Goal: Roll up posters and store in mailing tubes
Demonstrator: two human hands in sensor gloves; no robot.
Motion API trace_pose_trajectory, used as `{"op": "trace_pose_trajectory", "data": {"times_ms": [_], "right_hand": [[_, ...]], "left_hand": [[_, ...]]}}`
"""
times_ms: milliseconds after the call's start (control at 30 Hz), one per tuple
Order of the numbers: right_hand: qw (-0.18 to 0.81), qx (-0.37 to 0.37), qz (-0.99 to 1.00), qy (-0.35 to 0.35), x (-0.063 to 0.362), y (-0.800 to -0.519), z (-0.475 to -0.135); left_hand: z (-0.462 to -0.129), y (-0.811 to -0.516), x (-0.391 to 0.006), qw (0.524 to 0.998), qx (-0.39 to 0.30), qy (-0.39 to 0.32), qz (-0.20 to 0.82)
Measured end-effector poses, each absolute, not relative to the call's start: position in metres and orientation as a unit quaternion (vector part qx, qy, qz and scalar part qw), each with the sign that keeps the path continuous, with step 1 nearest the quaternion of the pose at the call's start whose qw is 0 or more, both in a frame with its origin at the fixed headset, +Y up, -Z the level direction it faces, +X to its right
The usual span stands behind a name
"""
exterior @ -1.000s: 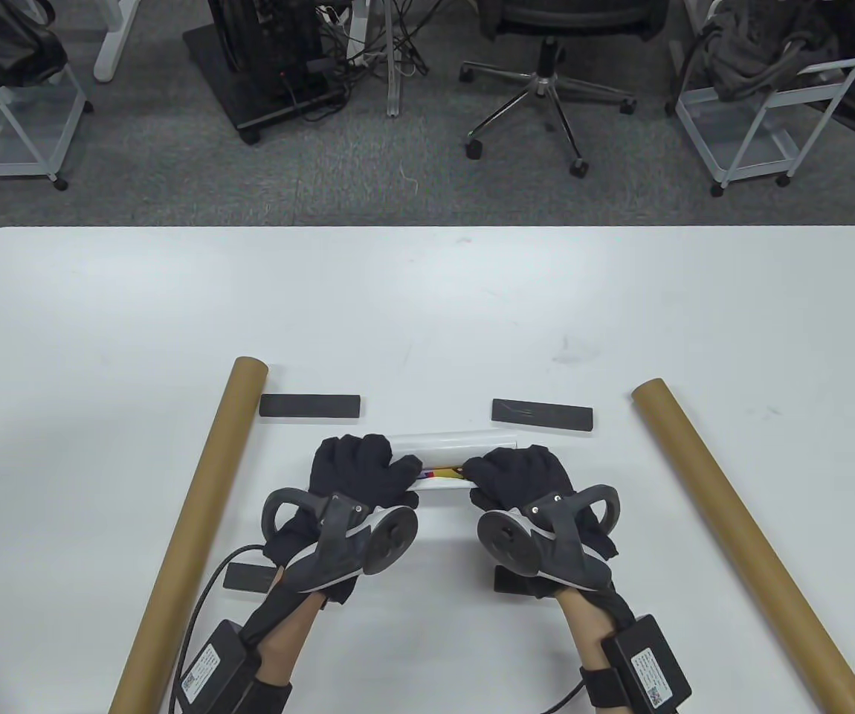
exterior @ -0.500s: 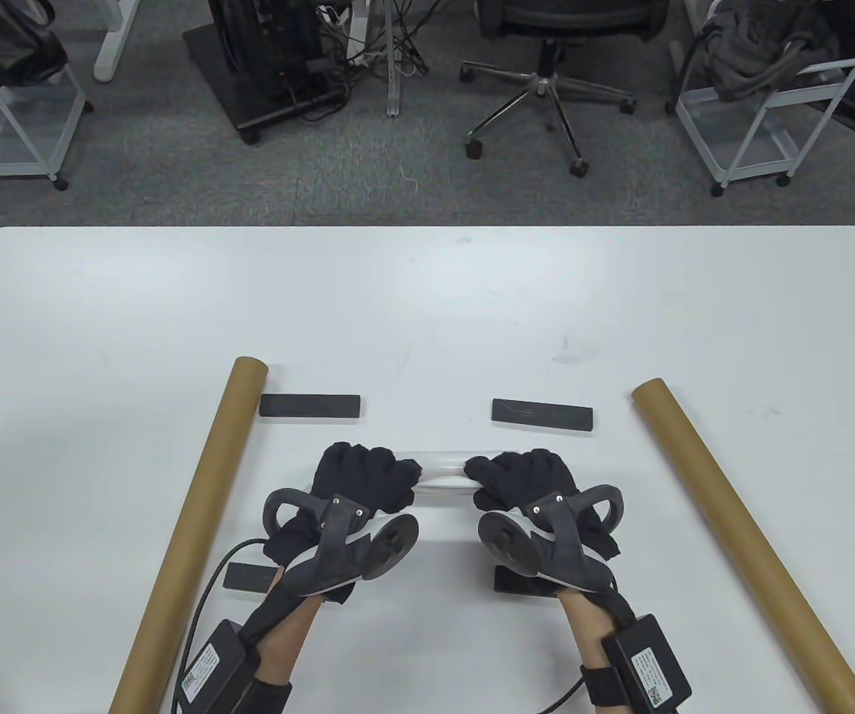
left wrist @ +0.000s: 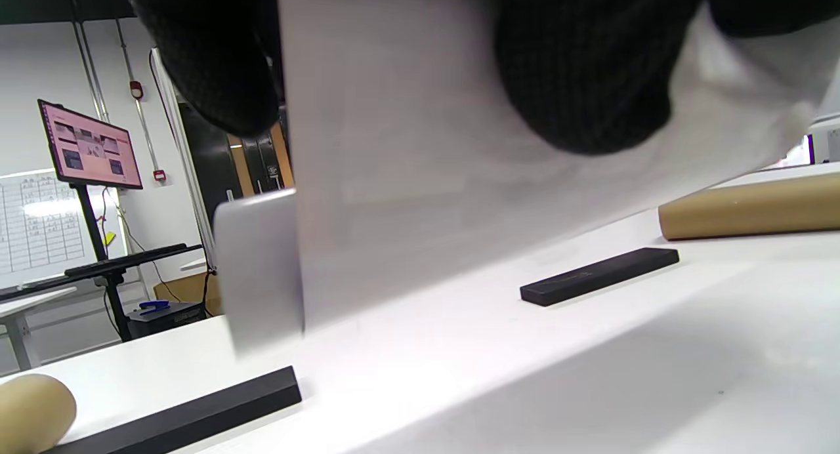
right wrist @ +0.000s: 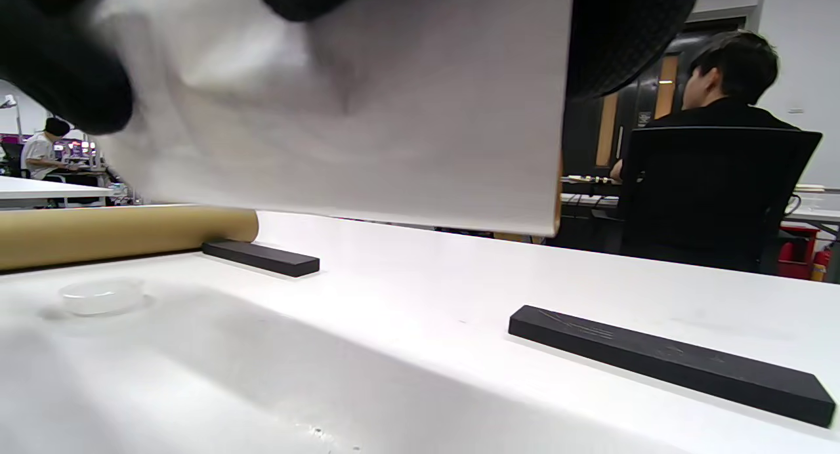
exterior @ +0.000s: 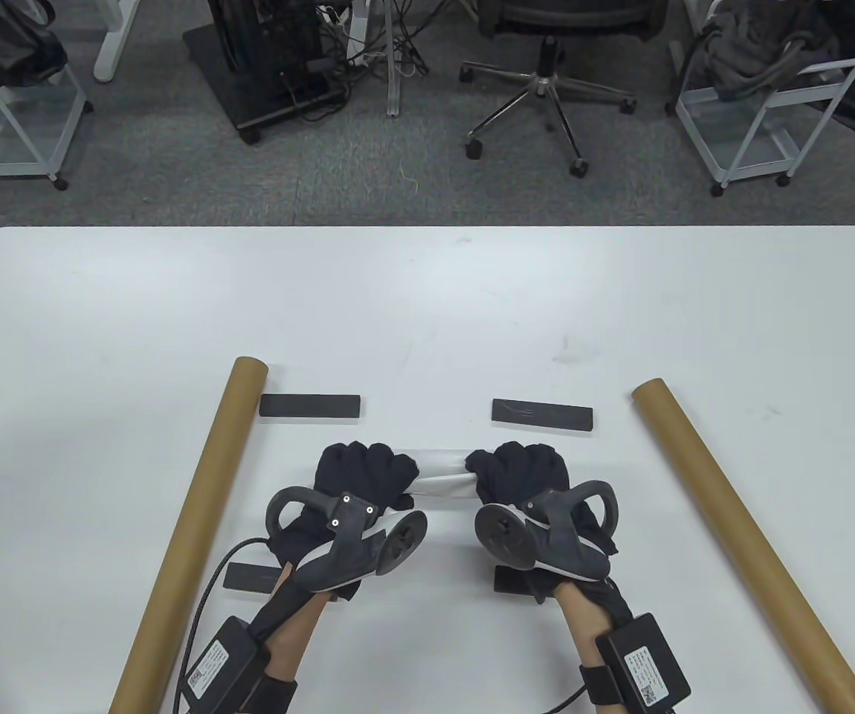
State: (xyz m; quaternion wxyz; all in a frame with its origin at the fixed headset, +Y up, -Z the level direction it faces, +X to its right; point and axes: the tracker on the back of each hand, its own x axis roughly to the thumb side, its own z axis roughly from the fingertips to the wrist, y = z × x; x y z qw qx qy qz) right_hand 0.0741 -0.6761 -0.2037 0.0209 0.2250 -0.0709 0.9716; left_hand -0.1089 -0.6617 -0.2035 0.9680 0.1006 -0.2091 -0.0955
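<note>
A white rolled poster lies crosswise at the table's near middle, most of it hidden by my hands. My left hand grips its left end with curled fingers, and my right hand grips its right end. In the left wrist view the white roll hangs just above the table under my gloved fingers. The right wrist view shows the roll lifted off the table too. One brown mailing tube lies to my left, another mailing tube to my right.
Two black bar weights lie beyond the roll, one bar at the left and one bar at the right. Two more bars lie near my wrists, partly hidden. A small clear disc sits near the left tube. Chairs and carts stand beyond the table.
Both hands have closed tighter round the roll and lifted it slightly. The coloured printed strip seen a second ago is hidden. The trackers have tipped toward each other.
</note>
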Motion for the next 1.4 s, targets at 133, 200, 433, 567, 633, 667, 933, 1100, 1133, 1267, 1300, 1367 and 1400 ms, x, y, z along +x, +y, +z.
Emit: {"op": "trace_pose_trajectory", "data": {"times_ms": [133,200,433,567,633,667,933,1100,1133,1267,1300,1367,1400], "right_hand": [[-0.001,0.223,0.972,-0.073,0.071,-0.677,-0.203],[0.007,0.218,0.972,-0.086,0.072,-0.677,-0.202],[0.024,0.213,0.974,-0.074,0.070,-0.677,-0.203],[0.048,0.206,0.974,-0.077,0.074,-0.675,-0.204],[0.047,0.202,0.976,-0.074,0.076,-0.675,-0.204],[0.046,0.200,0.976,-0.075,0.077,-0.674,-0.204],[0.040,0.199,0.975,-0.093,0.075,-0.674,-0.203],[0.034,0.206,0.969,-0.134,0.074,-0.671,-0.201],[0.028,0.207,0.967,-0.145,0.074,-0.671,-0.201],[0.049,0.220,0.968,-0.112,0.073,-0.672,-0.202],[0.054,0.222,0.969,-0.098,0.073,-0.673,-0.202],[0.070,0.226,0.970,-0.058,0.074,-0.673,-0.203],[0.069,0.221,0.973,-0.026,0.073,-0.673,-0.203]], "left_hand": [[-0.205,-0.664,-0.114,0.972,0.073,-0.212,-0.077],[-0.204,-0.664,-0.116,0.970,0.076,-0.215,-0.081],[-0.199,-0.663,-0.109,0.967,0.100,-0.213,-0.101],[-0.197,-0.662,-0.107,0.961,0.138,-0.227,-0.081],[-0.195,-0.660,-0.107,0.955,0.165,-0.230,-0.084],[-0.194,-0.659,-0.107,0.953,0.174,-0.232,-0.084],[-0.194,-0.659,-0.107,0.955,0.168,-0.233,-0.069],[-0.197,-0.660,-0.109,0.959,0.143,-0.235,-0.066],[-0.197,-0.659,-0.108,0.959,0.141,-0.235,-0.069],[-0.196,-0.657,-0.105,0.958,0.124,-0.242,-0.087],[-0.196,-0.658,-0.104,0.959,0.125,-0.238,-0.093],[-0.197,-0.657,-0.104,0.957,0.136,-0.233,-0.111],[-0.198,-0.658,-0.104,0.958,0.130,-0.232,-0.109]]}}
